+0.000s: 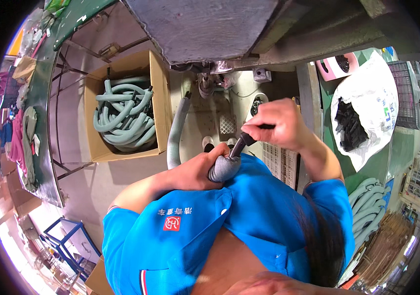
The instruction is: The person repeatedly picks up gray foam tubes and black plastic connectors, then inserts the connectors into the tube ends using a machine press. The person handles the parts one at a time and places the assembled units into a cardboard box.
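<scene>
My left hand is wrapped round one end of a grey foam-covered tube, held close against my blue shirt. The tube's other length rises beyond this hand and ends in a black tip; its bend is hidden. A black plastic piece sticks out of the near end, tilted up to the right. My right hand pinches the upper part of a black fitting in line with that piece. Whether the two are one part, I cannot tell.
An open cardboard box of similar bent tubes stands at left. On the green table at right are a white sack of black parts, a pink bin and more grey tubes. A metal machine overhangs the front.
</scene>
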`<action>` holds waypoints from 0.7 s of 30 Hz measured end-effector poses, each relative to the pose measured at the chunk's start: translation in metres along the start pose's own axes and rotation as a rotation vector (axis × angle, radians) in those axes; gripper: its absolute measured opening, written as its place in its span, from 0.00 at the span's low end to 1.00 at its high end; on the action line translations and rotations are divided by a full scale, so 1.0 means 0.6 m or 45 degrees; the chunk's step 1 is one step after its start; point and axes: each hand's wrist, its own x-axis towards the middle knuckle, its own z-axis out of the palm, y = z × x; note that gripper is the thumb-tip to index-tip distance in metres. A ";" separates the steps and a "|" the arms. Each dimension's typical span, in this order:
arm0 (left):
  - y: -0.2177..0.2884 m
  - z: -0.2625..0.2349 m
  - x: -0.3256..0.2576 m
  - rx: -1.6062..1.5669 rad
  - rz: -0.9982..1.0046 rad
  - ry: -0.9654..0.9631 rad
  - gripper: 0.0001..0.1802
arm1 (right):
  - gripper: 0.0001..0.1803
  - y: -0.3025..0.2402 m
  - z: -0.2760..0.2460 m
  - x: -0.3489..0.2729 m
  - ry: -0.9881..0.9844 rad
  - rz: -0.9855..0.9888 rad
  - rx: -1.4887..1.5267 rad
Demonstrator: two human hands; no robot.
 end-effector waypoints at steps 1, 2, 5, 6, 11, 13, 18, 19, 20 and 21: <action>0.000 -0.003 0.002 -0.014 -0.001 -0.037 0.29 | 0.08 0.012 0.002 0.007 -0.023 0.043 0.212; -0.005 -0.003 0.003 -0.018 0.109 -0.060 0.29 | 0.07 0.015 0.005 0.005 -0.075 0.114 0.318; -0.018 -0.008 0.001 -0.056 0.086 -0.116 0.30 | 0.10 -0.007 -0.002 0.016 -0.159 0.006 0.121; -0.011 -0.012 0.005 -0.033 0.086 -0.156 0.31 | 0.10 -0.015 0.004 0.021 -0.280 -0.126 0.166; -0.007 -0.024 0.005 -0.059 -0.079 -0.182 0.33 | 0.16 -0.004 0.020 0.015 -0.293 0.161 0.164; -0.018 -0.026 0.000 -0.102 -0.098 -0.161 0.32 | 0.19 0.003 0.037 0.002 -0.141 0.321 0.337; -0.040 -0.057 0.003 0.051 0.067 0.094 0.32 | 0.28 0.067 0.067 0.001 0.171 0.772 0.530; -0.047 -0.067 0.005 0.073 0.018 0.094 0.32 | 0.29 0.089 0.078 0.000 0.111 0.780 0.333; -0.051 -0.081 0.011 0.095 -0.034 0.082 0.32 | 0.29 0.121 0.109 -0.003 0.225 0.587 0.141; -0.059 -0.096 0.012 0.102 -0.097 0.085 0.32 | 0.29 0.113 0.111 0.014 0.227 0.597 -0.026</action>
